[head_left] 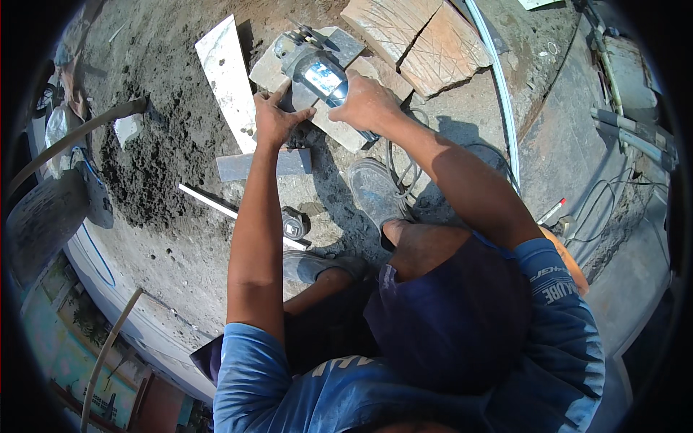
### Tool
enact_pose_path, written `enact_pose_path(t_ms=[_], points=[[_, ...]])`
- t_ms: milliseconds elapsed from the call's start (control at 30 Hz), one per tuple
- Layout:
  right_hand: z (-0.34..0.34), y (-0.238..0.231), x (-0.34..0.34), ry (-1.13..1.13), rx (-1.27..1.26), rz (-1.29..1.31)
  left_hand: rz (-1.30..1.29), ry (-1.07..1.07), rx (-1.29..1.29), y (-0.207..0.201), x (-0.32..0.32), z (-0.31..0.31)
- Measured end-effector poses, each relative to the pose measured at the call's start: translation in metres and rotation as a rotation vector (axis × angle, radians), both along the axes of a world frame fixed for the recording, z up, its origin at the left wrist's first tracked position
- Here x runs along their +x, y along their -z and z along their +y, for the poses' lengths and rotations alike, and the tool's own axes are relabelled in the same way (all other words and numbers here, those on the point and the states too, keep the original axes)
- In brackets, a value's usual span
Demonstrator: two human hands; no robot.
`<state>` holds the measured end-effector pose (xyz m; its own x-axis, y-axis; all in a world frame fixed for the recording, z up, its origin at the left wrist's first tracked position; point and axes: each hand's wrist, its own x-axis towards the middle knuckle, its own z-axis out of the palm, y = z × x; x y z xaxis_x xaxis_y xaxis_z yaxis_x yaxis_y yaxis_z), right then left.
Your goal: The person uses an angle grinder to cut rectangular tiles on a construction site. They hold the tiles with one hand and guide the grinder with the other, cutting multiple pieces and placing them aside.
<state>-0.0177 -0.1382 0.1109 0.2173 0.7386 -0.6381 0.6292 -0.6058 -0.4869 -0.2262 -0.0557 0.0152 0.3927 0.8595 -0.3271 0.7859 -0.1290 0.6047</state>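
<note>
My right hand [367,103] is wrapped around the body of an angle grinder [323,77], its metal head pointing to the far left. Beneath the grinder, a dark grey tile [302,97] lies across a pale stone slab [346,132]. My left hand [274,119] grips the near end of that tile, thumb and forefinger spread to either side of it. The grinder hides the middle of the tile. Whether the disc touches the tile, I cannot tell.
A white marbled strip [229,79] and a grey tile piece [232,167] lie near my left hand. Cracked stone slabs [411,36], a pale pipe [498,79] and a loose cable [408,169] are to the right. Wet mortar [159,155] covers ground at left. My shoes [374,186] stand close by.
</note>
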Motion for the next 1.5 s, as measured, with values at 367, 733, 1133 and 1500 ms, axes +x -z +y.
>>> enact_pose_path(t_ms=[367, 733, 1133, 1500], points=[[0.000, -0.001, -0.001, 0.004, -0.010, -0.016, 0.004, -0.003, 0.043, 0.006, -0.001, -0.001], [-0.001, 0.008, -0.003, 0.006, 0.023, -0.028, 0.004, -0.006, 0.075, 0.010, -0.002, -0.001], [0.001, 0.009, -0.003, -0.005, 0.024, -0.035, -0.004, -0.015, 0.055, 0.008, -0.002, -0.001], [0.002, 0.004, -0.004, 0.012, -0.014, -0.030, -0.006, -0.025, 0.065, 0.010, -0.002, -0.001]])
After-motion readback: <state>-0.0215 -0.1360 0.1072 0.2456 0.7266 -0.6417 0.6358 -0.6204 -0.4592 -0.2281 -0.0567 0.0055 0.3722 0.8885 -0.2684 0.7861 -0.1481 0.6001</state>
